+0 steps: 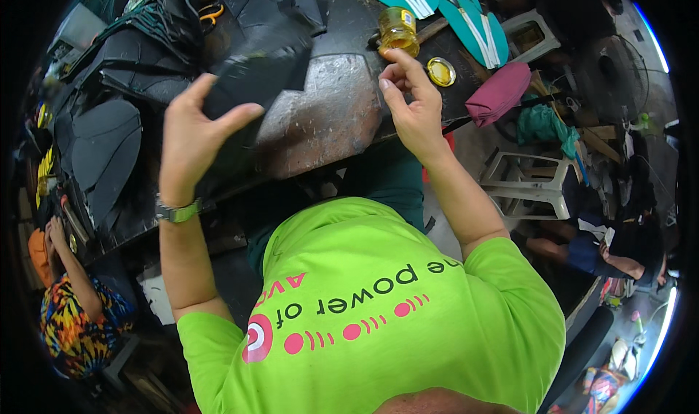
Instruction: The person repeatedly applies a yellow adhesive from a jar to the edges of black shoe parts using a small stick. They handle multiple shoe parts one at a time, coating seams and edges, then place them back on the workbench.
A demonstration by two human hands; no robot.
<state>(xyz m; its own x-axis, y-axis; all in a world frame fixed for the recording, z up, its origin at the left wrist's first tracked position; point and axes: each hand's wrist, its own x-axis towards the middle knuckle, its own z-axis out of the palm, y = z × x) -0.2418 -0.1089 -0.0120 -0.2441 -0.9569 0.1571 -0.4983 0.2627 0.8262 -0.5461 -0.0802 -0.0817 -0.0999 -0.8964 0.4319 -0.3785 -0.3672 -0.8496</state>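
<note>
My left hand (193,133) grips a flat black piece of material (255,75) between thumb and fingers, holding it up over the dark workbench (408,32). My right hand (413,101) hovers just right of a worn grey metal slab (320,115), fingers curled together with nothing clearly in them. A small amber glass jar (398,30) stands open right above the right hand's fingertips. Its round yellow lid (441,72) lies on the bench beside that hand. A watch sits on my left wrist.
Several black cut-out pieces (105,148) are piled on the bench's left part. Teal sandal soles (466,13) lie at the far right end, near a maroon pouch (499,93). A white plastic stool (528,181) stands right. One person sits at lower left (76,312), another at right (604,250).
</note>
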